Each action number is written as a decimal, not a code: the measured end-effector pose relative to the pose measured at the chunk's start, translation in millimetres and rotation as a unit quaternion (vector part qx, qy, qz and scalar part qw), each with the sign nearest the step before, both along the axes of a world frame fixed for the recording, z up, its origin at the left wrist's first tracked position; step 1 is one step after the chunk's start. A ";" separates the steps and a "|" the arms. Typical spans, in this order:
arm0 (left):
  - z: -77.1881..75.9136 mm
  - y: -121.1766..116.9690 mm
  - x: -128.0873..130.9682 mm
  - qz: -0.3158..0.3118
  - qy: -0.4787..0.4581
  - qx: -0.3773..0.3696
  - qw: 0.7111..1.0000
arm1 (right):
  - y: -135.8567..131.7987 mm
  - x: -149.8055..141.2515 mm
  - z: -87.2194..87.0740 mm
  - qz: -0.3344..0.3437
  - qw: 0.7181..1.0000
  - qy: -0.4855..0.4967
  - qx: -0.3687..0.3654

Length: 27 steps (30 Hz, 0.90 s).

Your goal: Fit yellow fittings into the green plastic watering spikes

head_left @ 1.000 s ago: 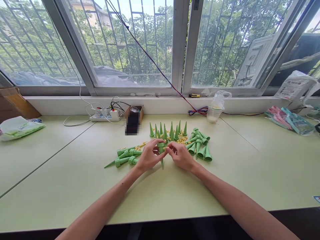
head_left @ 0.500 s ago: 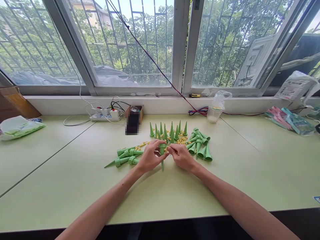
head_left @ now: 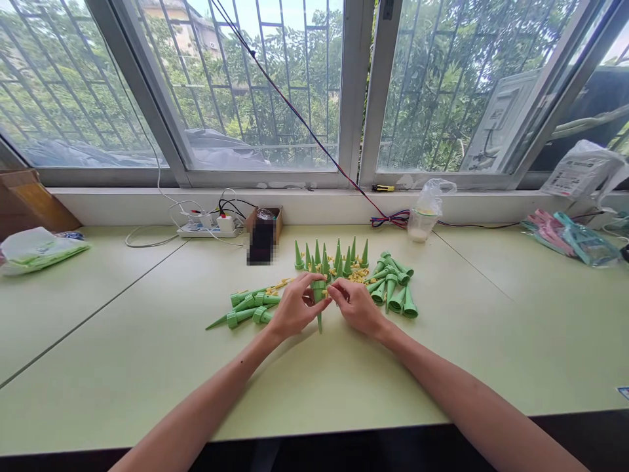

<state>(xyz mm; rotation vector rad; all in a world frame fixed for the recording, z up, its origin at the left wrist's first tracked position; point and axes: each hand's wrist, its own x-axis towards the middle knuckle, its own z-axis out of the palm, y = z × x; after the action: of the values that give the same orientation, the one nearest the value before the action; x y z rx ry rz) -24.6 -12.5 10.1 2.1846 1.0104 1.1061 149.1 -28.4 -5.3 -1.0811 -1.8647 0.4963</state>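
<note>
My left hand is closed around a green plastic watering spike, which points tip-down above the table. A small yellow valve piece sticks out of the spike's right side. My right hand pinches at that yellow piece with thumb and forefinger, and its fingertips partly cover it. Behind both hands stand several green spikes with tips up, among scattered yellow pieces. More spikes lie by my left hand. Another heap of spikes lies to the right of my right hand.
Along the back of the pale green table are a power strip with cables, a small cardboard box and a plastic cup with a bag. Packages lie at the far left and far right. Windows rise behind.
The held spike has risen very slightly, and my right fingertips have shifted a little at the yellow valve piece. Everything else looks the same.
</note>
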 end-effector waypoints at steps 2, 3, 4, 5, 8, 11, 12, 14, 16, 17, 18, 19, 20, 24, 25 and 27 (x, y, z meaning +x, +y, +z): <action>0.6 -0.3 0.5 0.001 -0.012 -0.009 1.000 | -0.6 0.1 1.2 0.005 1.000 0.008 0.000; 0.7 -0.4 0.7 0.002 -0.017 -0.013 1.000 | -0.7 0.3 1.4 0.007 1.000 0.011 0.000; 0.6 -0.4 0.8 0.002 -0.021 -0.016 1.000 | -0.8 0.4 1.3 0.010 1.000 0.013 -0.001; 0.5 -0.4 0.9 0.002 -0.023 -0.018 1.000 | -0.7 0.6 1.1 0.012 1.000 0.015 -0.001; -0.5 0.1 0.8 0.003 -0.016 -0.014 1.000 | -0.4 1.0 -0.2 0.016 1.000 0.026 -0.005; -1.5 0.5 0.3 0.001 -0.003 -0.004 1.000 | 0.0 1.5 -0.8 0.022 0.999 0.029 -0.008; -1.7 0.5 0.1 0.002 0.001 -0.003 1.000 | 0.0 1.7 -0.8 0.024 0.999 0.028 -0.008; -2.2 0.6 -0.2 0.003 0.006 -0.004 1.000 | 0.0 2.1 -0.3 0.024 0.999 0.024 -0.007; -2.5 0.6 -0.3 0.002 0.008 -0.006 1.000 | -0.2 2.3 0.4 0.022 1.000 0.020 -0.005; -2.7 0.5 -0.4 0.001 0.008 -0.008 1.000 | -0.2 2.5 0.6 0.020 1.000 0.016 -0.004; -2.8 0.5 -0.3 0.000 0.008 -0.009 1.000 | -0.2 2.6 0.8 0.018 1.000 0.013 -0.002; -3.0 0.4 -0.3 -0.001 0.007 -0.011 1.000 | 0.0 2.7 0.7 0.015 1.000 0.009 -0.001; -3.1 0.3 -0.2 -0.003 0.006 -0.012 1.000 | 0.2 2.8 0.6 0.013 1.000 0.005 0.000; -3.5 0.1 0.0 -0.007 0.003 -0.020 1.000 | 1.3 3.0 -1.0 0.008 1.000 -0.003 0.008; -3.6 0.2 -0.1 -0.007 0.002 -0.022 1.000 | 1.5 2.9 -1.3 0.008 1.000 -0.003 0.010; -3.9 0.8 -0.4 -0.006 0.000 -0.025 1.000 | 1.5 2.4 -1.5 0.008 1.000 -0.001 0.011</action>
<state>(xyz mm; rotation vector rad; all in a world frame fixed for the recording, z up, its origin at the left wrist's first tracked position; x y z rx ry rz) -25.0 -11.7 6.2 2.1491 1.0128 1.0630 151.5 -26.9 -6.8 -1.0522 -1.8773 0.4837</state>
